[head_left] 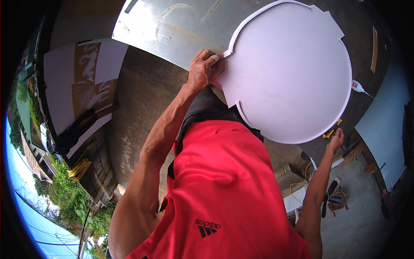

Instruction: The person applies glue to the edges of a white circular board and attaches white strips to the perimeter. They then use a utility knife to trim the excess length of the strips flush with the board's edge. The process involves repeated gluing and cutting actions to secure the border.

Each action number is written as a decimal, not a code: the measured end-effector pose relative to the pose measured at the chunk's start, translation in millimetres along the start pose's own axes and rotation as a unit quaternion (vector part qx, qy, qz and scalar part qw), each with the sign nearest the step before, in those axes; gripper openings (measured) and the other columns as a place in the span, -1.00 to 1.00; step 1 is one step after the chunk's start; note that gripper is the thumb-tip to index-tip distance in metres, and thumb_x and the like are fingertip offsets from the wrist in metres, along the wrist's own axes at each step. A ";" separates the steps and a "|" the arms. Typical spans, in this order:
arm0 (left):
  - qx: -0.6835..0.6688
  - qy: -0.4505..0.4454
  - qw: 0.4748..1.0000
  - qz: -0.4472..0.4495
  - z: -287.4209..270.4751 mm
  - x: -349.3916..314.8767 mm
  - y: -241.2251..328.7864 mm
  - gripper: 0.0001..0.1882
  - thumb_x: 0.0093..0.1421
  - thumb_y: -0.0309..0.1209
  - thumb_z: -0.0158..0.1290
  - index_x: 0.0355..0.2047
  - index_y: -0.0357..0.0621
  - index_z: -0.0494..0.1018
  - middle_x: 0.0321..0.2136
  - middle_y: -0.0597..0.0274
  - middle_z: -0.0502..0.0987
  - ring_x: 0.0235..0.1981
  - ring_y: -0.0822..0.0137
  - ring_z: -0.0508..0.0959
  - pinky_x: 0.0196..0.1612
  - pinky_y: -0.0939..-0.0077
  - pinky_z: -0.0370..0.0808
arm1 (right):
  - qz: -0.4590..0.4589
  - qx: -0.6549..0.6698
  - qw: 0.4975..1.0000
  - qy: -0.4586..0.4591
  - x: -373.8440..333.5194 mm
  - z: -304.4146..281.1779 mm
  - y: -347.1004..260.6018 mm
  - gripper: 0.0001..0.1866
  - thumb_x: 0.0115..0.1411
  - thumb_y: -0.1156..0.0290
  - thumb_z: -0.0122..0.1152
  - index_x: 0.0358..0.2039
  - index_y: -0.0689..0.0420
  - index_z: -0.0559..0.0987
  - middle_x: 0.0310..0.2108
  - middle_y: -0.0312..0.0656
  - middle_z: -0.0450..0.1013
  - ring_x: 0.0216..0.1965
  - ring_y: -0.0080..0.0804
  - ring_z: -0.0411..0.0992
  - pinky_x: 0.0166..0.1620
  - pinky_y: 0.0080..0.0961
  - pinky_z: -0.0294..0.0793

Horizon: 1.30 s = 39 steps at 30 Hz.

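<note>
In the head view, the left hand (206, 69) is closed, fingers bunched around the left edge of a white disc-shaped panel (289, 82), where its raised rim strip (241, 32) ends. The panel extends to the right from that grip, nearly round, so no long axis stands out; it lies in front of the red shirt (224, 164), at the table's near side. A yellow-and-black utility knife (331, 129) sits just outside the panel's lower-right rim, its long axis slanting up to the right, roughly along the curve. The right hand (336, 140) is much the nearer to it, fingers partly curled right beside the handle; whether they grasp it, I cannot tell. A white inline switch (357, 86) lies farther up, beside the right rim.
</note>
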<state>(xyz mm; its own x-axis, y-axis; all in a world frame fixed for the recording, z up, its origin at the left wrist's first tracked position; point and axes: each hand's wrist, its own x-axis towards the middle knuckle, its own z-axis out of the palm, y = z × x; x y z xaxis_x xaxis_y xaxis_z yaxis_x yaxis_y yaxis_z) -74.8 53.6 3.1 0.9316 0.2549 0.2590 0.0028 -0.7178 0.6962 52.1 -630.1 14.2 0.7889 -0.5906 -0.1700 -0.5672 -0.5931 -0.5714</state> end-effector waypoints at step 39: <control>-0.087 -0.112 0.986 0.092 -2.8 10.4 -38.0 -0.51 -0.09 -0.50 0.30 -0.06 -0.15 0.61 -0.35 0.18 0.47 -0.30 0.11 0.54 -0.35 0.21 0.54 | -0.017 0.091 0.994 -0.056 -303.8 83.9 -113.3 -0.56 0.38 0.20 0.27 0.11 0.26 0.59 -0.04 -0.13 0.61 -0.03 -0.38 0.53 0.06 -0.39 0.50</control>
<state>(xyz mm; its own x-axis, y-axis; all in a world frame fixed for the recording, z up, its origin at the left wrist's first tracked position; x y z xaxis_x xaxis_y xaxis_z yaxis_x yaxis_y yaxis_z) -66.2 85.3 -18.8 0.9674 -0.0337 0.2509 -0.2185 -0.6121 0.7600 -103.4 -337.6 63.2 0.8344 -0.5008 -0.2302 -0.4949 -0.4969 -0.7129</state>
